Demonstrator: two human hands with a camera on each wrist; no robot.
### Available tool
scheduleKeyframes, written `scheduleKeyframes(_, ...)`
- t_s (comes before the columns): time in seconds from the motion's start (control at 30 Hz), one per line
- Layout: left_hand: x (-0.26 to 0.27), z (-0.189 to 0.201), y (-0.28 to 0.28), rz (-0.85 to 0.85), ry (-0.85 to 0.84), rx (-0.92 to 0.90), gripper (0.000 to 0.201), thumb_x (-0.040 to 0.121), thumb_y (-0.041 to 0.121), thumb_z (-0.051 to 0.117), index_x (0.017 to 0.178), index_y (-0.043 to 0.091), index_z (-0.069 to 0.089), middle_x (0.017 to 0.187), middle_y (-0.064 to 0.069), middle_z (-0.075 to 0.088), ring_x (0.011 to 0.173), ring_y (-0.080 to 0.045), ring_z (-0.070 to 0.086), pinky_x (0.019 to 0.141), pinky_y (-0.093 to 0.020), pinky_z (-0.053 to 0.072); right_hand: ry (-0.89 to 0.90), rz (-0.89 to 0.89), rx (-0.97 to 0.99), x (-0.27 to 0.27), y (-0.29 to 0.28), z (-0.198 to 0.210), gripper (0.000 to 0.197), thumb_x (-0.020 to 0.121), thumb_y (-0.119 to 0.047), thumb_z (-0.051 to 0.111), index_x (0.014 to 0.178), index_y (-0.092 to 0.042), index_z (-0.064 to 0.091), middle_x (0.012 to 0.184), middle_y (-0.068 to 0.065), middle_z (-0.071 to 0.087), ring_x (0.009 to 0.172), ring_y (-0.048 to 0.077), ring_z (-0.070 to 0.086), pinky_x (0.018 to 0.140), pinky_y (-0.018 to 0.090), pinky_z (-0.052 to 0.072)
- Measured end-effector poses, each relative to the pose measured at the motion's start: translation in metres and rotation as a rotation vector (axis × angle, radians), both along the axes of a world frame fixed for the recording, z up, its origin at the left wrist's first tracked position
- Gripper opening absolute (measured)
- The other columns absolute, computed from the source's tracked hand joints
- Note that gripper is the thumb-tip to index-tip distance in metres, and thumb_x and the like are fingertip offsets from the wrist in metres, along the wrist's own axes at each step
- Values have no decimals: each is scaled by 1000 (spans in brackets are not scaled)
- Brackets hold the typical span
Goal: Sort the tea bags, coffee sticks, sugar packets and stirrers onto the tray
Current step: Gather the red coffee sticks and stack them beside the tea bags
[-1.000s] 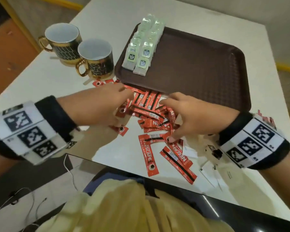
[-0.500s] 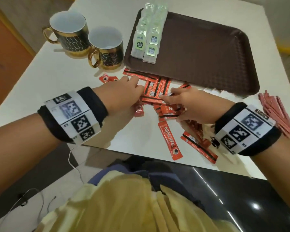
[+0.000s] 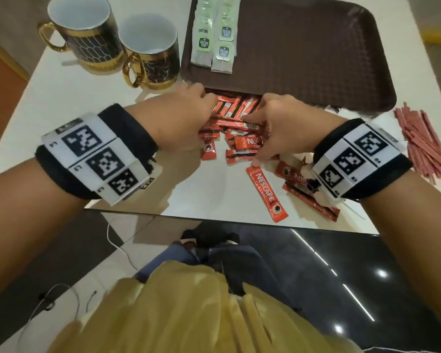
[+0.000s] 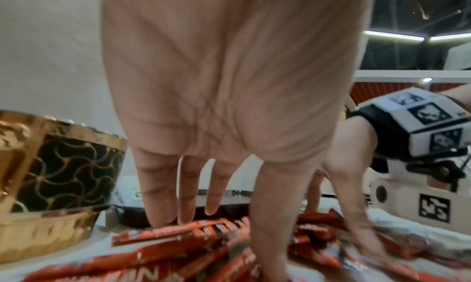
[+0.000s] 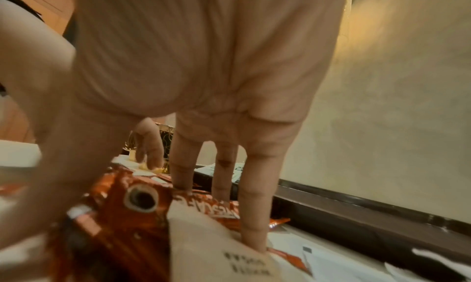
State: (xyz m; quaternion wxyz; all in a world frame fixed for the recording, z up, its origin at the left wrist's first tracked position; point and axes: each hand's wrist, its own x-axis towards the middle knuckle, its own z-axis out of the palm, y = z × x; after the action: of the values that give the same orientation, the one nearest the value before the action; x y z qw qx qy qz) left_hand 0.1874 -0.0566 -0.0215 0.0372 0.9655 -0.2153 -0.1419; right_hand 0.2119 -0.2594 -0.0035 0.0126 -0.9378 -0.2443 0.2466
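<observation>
You have two black-and-gold mugs on the white table (image 3: 61, 103): the far mug (image 3: 83, 29) sits at the left, the near mug (image 3: 150, 52) just beside it, touching or nearly so, its handle toward you. Below the table edge lie a glossy dark floor (image 3: 341, 276), thin white cables (image 3: 117, 240) and your yellow garment (image 3: 189, 314)

white table (image 3: 61, 103), tray (image 3: 316, 59), mugs (image 3: 148, 49), coffee sticks (image 3: 266, 192), stirrers (image 3: 423, 146)

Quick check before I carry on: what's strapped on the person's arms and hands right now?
Both forearms are bare, no sleeves or gloves. Each wrist carries a black band bearing white blocks printed with black square fiducial markers; the right wrist's band matches. The left hand and right hand wear nothing.
</observation>
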Motion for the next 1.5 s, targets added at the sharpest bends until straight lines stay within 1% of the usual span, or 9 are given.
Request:
scheduleKeyframes(0.1, -3, 11, 17, 39, 32, -50, 73, 80, 33, 74, 140, 8, 41, 134, -14, 46, 123, -31, 42, 102, -43, 41, 87, 18, -68, -3, -1, 3, 103, 58, -42, 88, 146, -27, 36, 113, 0, 32, 100, 20, 40, 88, 37, 48)
scheduleKeyframes(0.23, -8, 14, 38, 104, 138, -4, 75, 83, 4, 66, 149, 9, 31, 149, -16, 38, 134, -33, 37, 106, -39, 34, 126, 33, -157, -2, 2, 0, 113, 57, -24, 89, 149, -33, 24, 129, 3, 30, 115, 29, 42, 92, 48, 51)
scheduleKeyframes(0.33, -12, 9, 43, 121, 158, 25, 78, 86, 3, 65, 152, 14, 26, 155, -12, 31, 136, -33, 37, 105, -39, 36, 47, 52, -93, 0, 0, -3, 94, 72, -19, 82, 148, -34, 28, 135, 7, 35, 120, 31, 42, 96, 45, 46)
scheduleKeyframes(0.47, -14, 1, 38, 118, 91, -27, 68, 85, 19, 70, 146, 13, 40, 141, -17, 42, 122, -37, 48, 98, -42, 41, -30, 64, 25, 1, -3, -4, 71, 72, -18, 83, 134, -23, 48, 115, 4, 46, 103, 25, 48, 79, 32, 37)
scheduleKeyframes(0.67, -14, -4, 31, 113, -13, -14, 38, 84, 29, 71, 113, 8, 58, 120, -15, 55, 103, -36, 55, 85, -45, 49, -86, 37, 88, 0, 0, -5, 44, 70, -21, 84, 107, -17, 60, 99, -2, 49, 89, 20, 48, 71, 31, 36)
scheduleKeyframes(1.03, -14, -2, 32, 136, -142, 77, 64, 80, 14, 74, 137, 4, 48, 120, -23, 54, 106, -45, 52, 82, -52, 50, -243, 71, 53, 7, -4, -5, 30, 87, -27, 69, 114, -17, 63, 114, 3, 53, 107, 29, 54, 77, 40, 43)
scheduleKeyframes(1.2, -10, 2, 48, 93, -119, 177, 64, 86, 20, 66, 145, 12, 40, 140, -19, 47, 120, -44, 45, 96, -53, 42, -140, -98, 269, 12, -9, 4, 12, 91, -19, 65, 103, -18, 63, 103, 2, 62, 99, 23, 59, 84, 38, 48)
scheduleKeyframes(1.4, -11, 2, 53, 75, -84, 123, 46, 88, 23, 66, 130, 10, 57, 115, -20, 58, 97, -40, 56, 83, -48, 50, -108, -382, 632, 18, -21, 12, 18, 94, -28, 61, 110, -20, 62, 100, -7, 64, 88, 8, 62, 65, 6, 45)
scheduleKeyframes(1.5, -12, 2, 49, 139, -55, 112, 51, 89, 30, 65, 135, 11, 51, 123, -18, 53, 105, -37, 53, 90, -47, 48, -140, -523, 810, 22, -25, 9, 26, 93, -29, 62, 115, -17, 65, 106, -7, 67, 96, 8, 65, 84, 18, 51)
